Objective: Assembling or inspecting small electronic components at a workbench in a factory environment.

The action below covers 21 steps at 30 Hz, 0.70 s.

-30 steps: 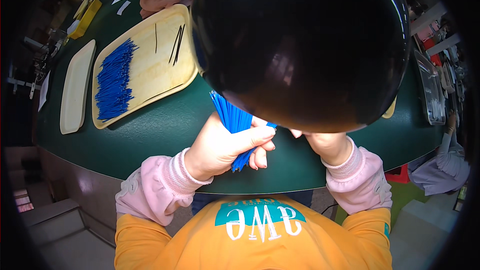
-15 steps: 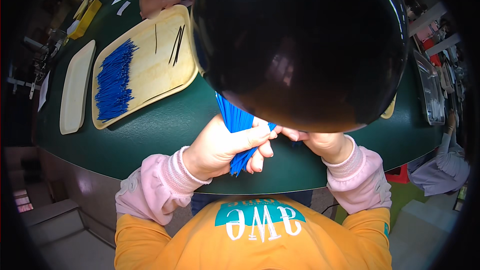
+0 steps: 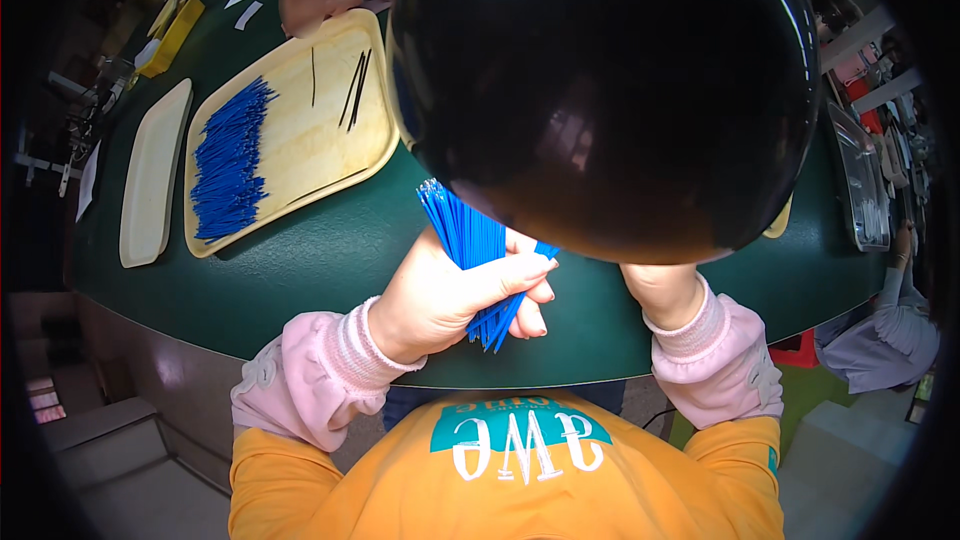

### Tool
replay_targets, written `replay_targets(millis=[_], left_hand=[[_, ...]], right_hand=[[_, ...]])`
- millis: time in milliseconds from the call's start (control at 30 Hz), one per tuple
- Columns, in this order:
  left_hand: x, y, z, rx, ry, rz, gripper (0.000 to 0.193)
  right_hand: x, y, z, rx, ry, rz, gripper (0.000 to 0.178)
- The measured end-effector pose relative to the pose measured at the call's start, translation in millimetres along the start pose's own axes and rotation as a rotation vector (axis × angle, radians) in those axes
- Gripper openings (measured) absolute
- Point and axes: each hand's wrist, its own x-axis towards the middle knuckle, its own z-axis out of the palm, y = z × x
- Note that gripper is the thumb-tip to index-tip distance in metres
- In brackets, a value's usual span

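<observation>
The bundle of blue wires (image 3: 462,228) sits in your left hand (image 3: 437,290), its fingers closed around it, above the green desk (image 3: 330,280). The glossy black dome (image 3: 610,90) hides the fingers of your right hand (image 3: 665,295), so their state can't be told; leftward, a cream tray (image 3: 320,155) carries a pile of blue strands (image 3: 228,165).

- Large tray (image 3: 325,145): cream
- Wire pile (image 3: 228,160) in the large tray: deep blue
- Wire bundle (image 3: 465,230) right of it: bright blue
- Dome (image 3: 600,90) right of it: glossy black
- Table (image 3: 330,275) under it: dark green
</observation>
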Motion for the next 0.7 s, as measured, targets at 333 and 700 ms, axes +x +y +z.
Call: replay_targets(millis=[333, 700], left_hand=[[0, -2, -2, 0.046, -0.012, 0.069, 0.013], [2, 1, 2, 0.086, -0.124, -0.006, 0.022]], right_hand=[[2, 8, -4, 0.393, -0.184, 0.113, 0.016], [-1, 13, 3, 0.582, -0.141, 0.264, 0.020]])
